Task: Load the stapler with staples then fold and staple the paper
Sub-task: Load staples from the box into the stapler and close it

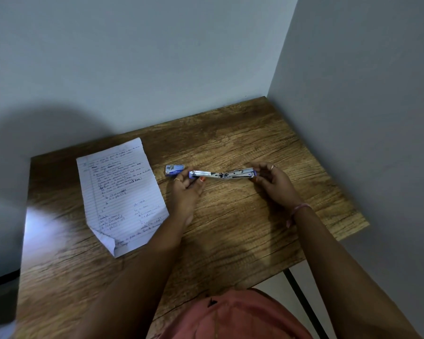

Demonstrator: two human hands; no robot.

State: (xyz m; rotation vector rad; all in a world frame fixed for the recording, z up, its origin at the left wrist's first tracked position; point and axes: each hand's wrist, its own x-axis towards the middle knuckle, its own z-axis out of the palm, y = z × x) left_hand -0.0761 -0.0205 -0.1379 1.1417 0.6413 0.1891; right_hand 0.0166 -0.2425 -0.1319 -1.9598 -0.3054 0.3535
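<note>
A purple-ended metal stapler [222, 174], swung fully open into one long flat strip, lies over the middle of the brown wood-grain table [242, 228]; the left hand [187, 189] pinches its left end with curled fingers and thumb, and the right hand [271, 178] grips its right end, fingers bent narrowly around it. Just beside the left hand sits a small blue staple box [173, 170], and further left lies a lined, handwritten sheet of paper [121, 194], flat with one near corner curled
</note>
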